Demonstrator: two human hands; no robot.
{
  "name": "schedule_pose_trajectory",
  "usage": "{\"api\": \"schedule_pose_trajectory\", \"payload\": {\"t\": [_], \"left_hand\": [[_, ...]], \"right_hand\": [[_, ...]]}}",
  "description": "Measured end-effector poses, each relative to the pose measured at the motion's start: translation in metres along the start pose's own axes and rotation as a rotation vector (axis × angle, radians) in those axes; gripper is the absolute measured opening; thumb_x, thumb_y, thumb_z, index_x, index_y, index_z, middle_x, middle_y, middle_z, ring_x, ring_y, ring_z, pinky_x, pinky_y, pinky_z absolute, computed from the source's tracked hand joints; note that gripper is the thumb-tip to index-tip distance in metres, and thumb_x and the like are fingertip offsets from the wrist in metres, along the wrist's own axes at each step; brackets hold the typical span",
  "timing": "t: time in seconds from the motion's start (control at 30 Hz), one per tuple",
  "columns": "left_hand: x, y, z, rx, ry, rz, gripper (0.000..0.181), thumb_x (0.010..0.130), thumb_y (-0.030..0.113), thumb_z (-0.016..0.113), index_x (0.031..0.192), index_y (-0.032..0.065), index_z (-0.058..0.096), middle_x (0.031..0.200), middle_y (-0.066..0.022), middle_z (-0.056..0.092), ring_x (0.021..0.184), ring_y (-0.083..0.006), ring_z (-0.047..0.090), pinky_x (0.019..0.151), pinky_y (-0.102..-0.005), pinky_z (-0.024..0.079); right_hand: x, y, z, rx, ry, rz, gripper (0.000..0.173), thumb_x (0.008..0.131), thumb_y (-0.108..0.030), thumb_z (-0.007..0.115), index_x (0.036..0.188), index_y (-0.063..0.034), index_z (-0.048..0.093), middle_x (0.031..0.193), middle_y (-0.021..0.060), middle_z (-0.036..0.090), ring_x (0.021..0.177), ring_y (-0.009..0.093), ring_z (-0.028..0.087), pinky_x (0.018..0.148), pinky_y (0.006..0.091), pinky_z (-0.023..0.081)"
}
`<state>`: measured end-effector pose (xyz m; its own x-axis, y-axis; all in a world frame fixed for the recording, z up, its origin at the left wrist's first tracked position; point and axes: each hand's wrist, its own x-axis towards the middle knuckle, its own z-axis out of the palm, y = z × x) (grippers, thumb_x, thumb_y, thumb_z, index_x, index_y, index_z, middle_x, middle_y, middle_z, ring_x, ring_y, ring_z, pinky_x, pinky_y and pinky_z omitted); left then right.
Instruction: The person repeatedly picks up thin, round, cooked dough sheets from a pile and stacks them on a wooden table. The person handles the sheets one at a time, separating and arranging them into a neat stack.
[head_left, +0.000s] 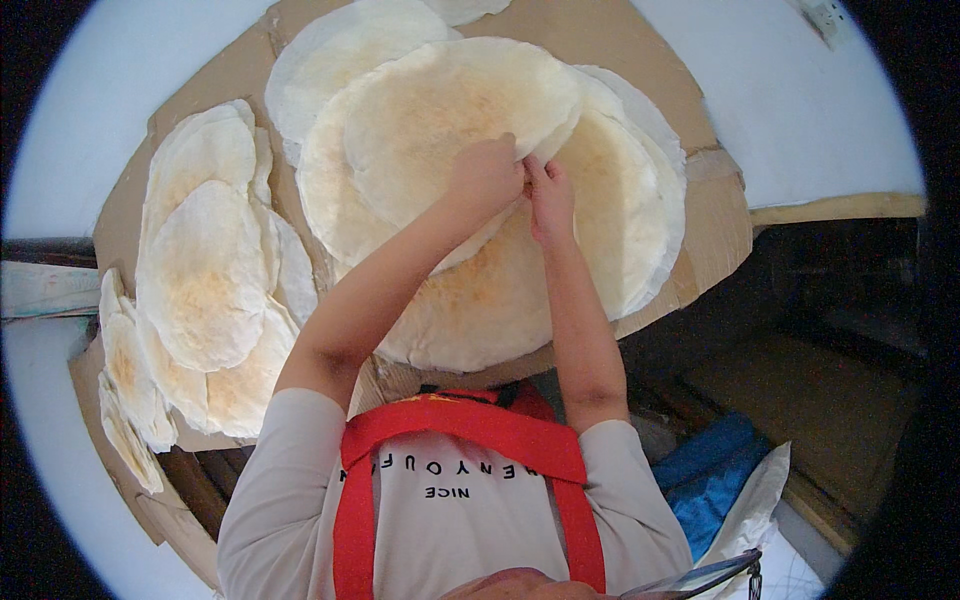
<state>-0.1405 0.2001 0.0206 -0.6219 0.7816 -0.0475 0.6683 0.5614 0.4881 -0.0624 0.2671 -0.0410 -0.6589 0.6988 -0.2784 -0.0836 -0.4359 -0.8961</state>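
Large, thin, round flatbreads with browned patches lie overlapped before me. My left hand (489, 176) is closed at the lower right edge of the top flatbread (427, 112), its fingertips partly hidden. Close beside it, my right hand (553, 201) pinches the same edge between thumb and fingers. Both hands nearly touch. Beneath the top piece, another wide flatbread (480, 307) reaches towards my body, and more layers (622, 180) fan out at the right. What lies between my fingertips is too small to make out.
Brown cardboard (720, 217) lies under the breads. Smaller flatbreads (206, 277) overlap at the left, with narrow folded-looking ones (131, 375) at the lower left. Another pale flatbread (330, 67) lies at the far side. Blue material (709, 472) and a whitish sheet (750, 510) are low at the right.
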Motion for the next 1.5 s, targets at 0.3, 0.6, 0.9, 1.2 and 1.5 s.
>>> {"api": "schedule_pose_trajectory", "payload": {"t": [0.3, 0.6, 0.9, 1.2, 1.5], "left_hand": [[0.014, -0.07, -0.043, -0.45, 0.039, -0.19, 0.019, 0.073, 0.021, 0.058, 0.07, 0.0023, 0.058, 0.064, -0.0084, 0.058, 0.056, -0.0193, 0.053, 0.054, -0.0311, 0.041], [0.004, -0.152, -0.123, -0.846, 0.196, -0.376, 0.019, 0.074, 0.02, 0.059, 0.077, 0.0007, 0.058, 0.068, -0.0011, 0.057, 0.058, -0.0095, 0.049, 0.054, -0.027, 0.041], [-0.003, -0.279, -0.277, -0.73, 0.3, -0.384, 0.021, 0.078, 0.023, 0.054, 0.083, 0.0029, 0.057, 0.076, -0.0027, 0.056, 0.067, -0.0112, 0.05, 0.064, -0.0268, 0.042], [-0.128, -0.312, -0.428, -0.032, 0.463, -0.534, 0.023, 0.078, 0.016, 0.047, 0.095, 0.0016, 0.054, 0.072, -0.004, 0.055, 0.058, -0.0116, 0.047, 0.055, -0.0249, 0.041], [-0.146, -0.101, -0.275, -0.158, 0.149, 0.02, 0.034, 0.077, 0.001, 0.044, 0.109, 0.0044, 0.054, 0.103, -0.0036, 0.057, 0.089, -0.0108, 0.051, 0.079, -0.0256, 0.042]], "right_hand": [[-0.01, -0.035, 0.008, -0.03, 0.0, 0.075, 0.021, 0.081, -0.018, 0.052, 0.089, 0.0012, 0.056, 0.08, 0.008, 0.059, 0.067, 0.016, 0.057, 0.056, 0.0278, 0.049], [0.007, -0.019, 0.003, -0.192, -0.023, 0.098, 0.017, 0.079, -0.023, 0.057, 0.084, -0.0068, 0.058, 0.075, 0.0013, 0.059, 0.064, 0.009, 0.055, 0.057, 0.0222, 0.046], [0.033, -0.036, -0.047, -0.36, -0.065, 0.072, 0.017, 0.078, -0.023, 0.057, 0.08, -0.0057, 0.06, 0.064, -0.0008, 0.052, 0.057, 0.008, 0.046, 0.052, 0.0221, 0.037], [-0.009, -0.067, -0.101, -0.485, -0.113, 0.186, 0.021, 0.08, -0.018, 0.052, 0.091, -0.0007, 0.057, 0.079, 0.003, 0.058, 0.069, 0.013, 0.053, 0.062, 0.0253, 0.042], [-0.128, -0.107, 0.069, -0.597, -0.57, -0.454, 0.036, 0.081, -0.015, 0.047, 0.112, 0.004, 0.043, 0.124, 0.0187, 0.037, 0.115, 0.026, 0.036, 0.096, 0.0347, 0.026]]}}
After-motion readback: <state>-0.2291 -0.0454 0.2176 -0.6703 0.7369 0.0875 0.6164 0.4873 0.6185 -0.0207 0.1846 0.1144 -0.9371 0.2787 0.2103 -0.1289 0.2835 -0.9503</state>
